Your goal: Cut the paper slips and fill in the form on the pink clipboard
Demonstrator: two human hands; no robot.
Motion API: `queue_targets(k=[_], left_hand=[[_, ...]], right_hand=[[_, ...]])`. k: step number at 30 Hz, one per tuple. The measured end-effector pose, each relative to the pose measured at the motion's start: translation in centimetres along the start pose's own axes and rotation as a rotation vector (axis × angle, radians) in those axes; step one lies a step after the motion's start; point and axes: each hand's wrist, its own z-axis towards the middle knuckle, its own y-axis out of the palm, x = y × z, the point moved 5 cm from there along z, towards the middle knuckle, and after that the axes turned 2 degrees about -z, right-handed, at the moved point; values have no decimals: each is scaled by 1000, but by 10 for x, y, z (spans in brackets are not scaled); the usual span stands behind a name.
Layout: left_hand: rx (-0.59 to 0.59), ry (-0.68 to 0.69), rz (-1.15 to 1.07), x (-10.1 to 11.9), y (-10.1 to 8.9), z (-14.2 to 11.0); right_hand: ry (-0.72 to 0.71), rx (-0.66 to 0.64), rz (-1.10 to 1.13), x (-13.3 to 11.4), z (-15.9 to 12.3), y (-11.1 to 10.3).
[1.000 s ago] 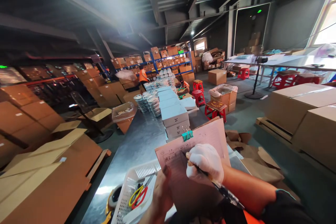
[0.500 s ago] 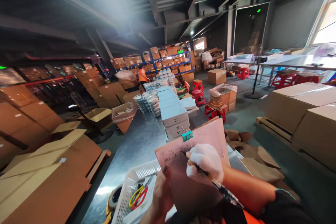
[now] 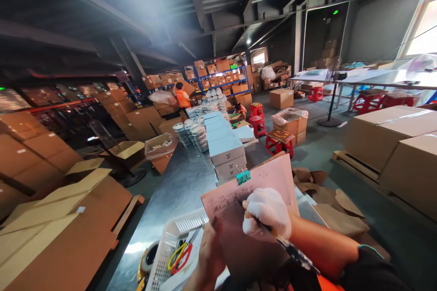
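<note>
My left hand [image 3: 209, 254], bare, grips the lower left edge of a clipboard with its thumb over the front. A pinkish sheet of paper [image 3: 235, 232] with a hand-filled table lies on the board, held at the top by a teal binder clip [image 3: 243, 176]. In my right hand [image 3: 268, 213], which wears a white glove with bare fingertips, is a pen [image 3: 293, 251]. Its tip rests at the table's upper rows. Left of the board, a white plastic basket [image 3: 162, 248] holds scissors [image 3: 180, 254] with yellow and red handles.
A tape dispenser [image 3: 146, 261] stands beside the basket on the metal table [image 3: 177, 186]. Beyond the board are white boxes [image 3: 225, 148] and stacked round lids [image 3: 198, 134]. Large cartons flank both sides. A person in an orange vest [image 3: 182, 96] stands at the back.
The pen and my right hand have shifted very slightly. At the back, the person in the orange vest now stands taller with a carton near them.
</note>
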Motion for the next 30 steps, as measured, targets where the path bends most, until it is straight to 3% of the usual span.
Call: queue_targets(k=[7, 11, 16, 20, 30], left_hand=[[-1, -3, -11, 0, 0, 1], [-18, 16, -24, -1, 0, 2], [49, 10, -19, -2, -6, 2], [12, 2, -27, -1, -3, -1], [75, -28, -8, -9, -19, 2]], right_hand=[[36, 77, 49, 3, -2, -1], [31, 50, 31, 4, -2, 0], [40, 53, 36, 5, -6, 1], [49, 75, -29, 5, -7, 1], [40, 64, 22, 3, -1, -2]])
